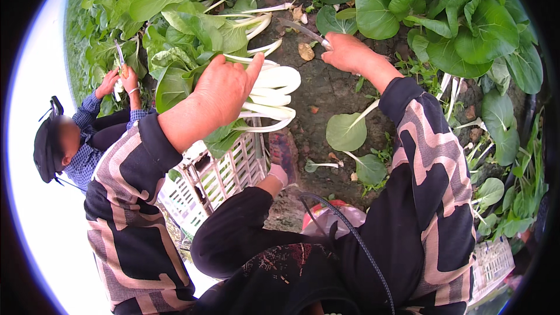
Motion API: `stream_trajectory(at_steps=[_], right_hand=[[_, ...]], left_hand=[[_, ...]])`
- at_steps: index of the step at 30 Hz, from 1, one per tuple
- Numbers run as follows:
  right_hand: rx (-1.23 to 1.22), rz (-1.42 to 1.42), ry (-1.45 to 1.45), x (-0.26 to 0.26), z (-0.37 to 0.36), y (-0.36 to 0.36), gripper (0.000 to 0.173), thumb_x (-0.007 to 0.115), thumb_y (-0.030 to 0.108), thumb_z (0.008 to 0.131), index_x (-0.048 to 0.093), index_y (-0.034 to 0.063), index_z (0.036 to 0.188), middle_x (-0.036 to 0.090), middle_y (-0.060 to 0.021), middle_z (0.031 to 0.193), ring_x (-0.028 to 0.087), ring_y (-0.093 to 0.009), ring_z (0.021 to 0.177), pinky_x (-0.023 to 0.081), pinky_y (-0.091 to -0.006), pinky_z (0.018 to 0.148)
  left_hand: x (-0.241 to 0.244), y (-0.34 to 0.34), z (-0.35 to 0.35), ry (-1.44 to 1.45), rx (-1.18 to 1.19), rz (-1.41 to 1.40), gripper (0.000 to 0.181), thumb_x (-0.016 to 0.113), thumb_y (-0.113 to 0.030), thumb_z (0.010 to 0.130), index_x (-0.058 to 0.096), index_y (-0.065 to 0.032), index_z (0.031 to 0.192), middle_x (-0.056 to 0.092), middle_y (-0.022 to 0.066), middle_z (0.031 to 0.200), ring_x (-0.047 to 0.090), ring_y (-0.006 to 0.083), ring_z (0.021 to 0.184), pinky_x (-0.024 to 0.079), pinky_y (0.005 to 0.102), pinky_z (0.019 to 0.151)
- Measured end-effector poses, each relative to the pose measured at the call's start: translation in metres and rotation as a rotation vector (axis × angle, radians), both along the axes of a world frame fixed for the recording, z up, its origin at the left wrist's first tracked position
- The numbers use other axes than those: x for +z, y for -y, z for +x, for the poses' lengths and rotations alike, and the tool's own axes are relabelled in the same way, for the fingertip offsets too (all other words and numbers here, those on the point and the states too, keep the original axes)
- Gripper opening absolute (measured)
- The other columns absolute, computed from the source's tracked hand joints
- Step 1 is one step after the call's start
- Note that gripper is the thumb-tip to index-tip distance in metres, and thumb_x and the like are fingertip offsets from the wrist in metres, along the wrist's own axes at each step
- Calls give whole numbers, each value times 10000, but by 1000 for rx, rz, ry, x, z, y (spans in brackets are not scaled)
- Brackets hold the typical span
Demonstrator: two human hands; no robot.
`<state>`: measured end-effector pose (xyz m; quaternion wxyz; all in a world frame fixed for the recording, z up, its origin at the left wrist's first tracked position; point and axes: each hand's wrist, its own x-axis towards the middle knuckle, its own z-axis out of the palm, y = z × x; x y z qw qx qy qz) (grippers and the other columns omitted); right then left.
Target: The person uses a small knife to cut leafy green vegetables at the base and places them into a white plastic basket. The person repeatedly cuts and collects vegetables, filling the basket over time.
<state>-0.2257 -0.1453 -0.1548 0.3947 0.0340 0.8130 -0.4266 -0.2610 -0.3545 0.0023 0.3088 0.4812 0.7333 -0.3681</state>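
Note:
My left hand (pixel 227 87) rests on a pile of leafy green vegetables with thick white stalks (pixel 275 81), which look like bok choy; its index finger is stretched out over the stalks. Whether its other fingers grip any stalk is hidden. In my right hand (pixel 348 52) is a knife with a curved metal blade (pixel 302 29), pointing up and left over the soil. Uncut leafy plants (pixel 472 30) stand just beyond my right hand. Loose leaves (pixel 348 131) lie on the ground below it.
A white plastic crate (pixel 227 170) stands left of my foot (pixel 282 155). At the far left a co-worker in a checked shirt (pixel 83 164) holds a knife among the plants. A red and white bag (pixel 334 218) lies between my legs; another crate (pixel 492 267) is at lower right.

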Motion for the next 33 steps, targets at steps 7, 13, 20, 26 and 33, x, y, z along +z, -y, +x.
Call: stream_trajectory(at_steps=[7,13,20,26,33], right_hand=[[-33,172,-114,-20,-30,47,308,492,165,840,531,51,1123,618,-173,1057,593,-347,993,465,-444,815],[-74,215,-227,-15,-33,54,241,509,167,835,522,52,1047,629,-196,969,611,-364,903,475,-458,766],[41,304,-449,-28,-17,61,213,530,189,837,489,52,995,631,-185,891,615,-376,842,481,-477,723],[-94,300,-306,-36,-36,57,266,558,239,856,454,43,1005,625,-193,919,602,-392,858,472,-485,727],[-63,300,-315,-32,-33,58,258,554,228,861,457,34,1002,625,-211,891,604,-398,851,474,-487,731]], left_hand=[[-33,17,-51,36,258,-66,399,628,-126,608,547,-33,988,643,118,908,608,264,919,397,393,897],[-36,32,-57,128,305,-121,415,639,-178,662,561,-33,1043,653,125,967,621,260,947,390,435,947],[-34,52,-31,251,366,42,409,622,-119,600,554,-23,991,610,142,935,614,292,901,415,421,887],[-41,43,-38,109,298,133,318,652,-127,649,617,-25,948,539,110,1119,547,265,1023,417,414,914],[-39,25,-45,150,-15,162,420,661,-137,619,632,14,1011,389,101,1387,445,244,1163,377,337,950]])
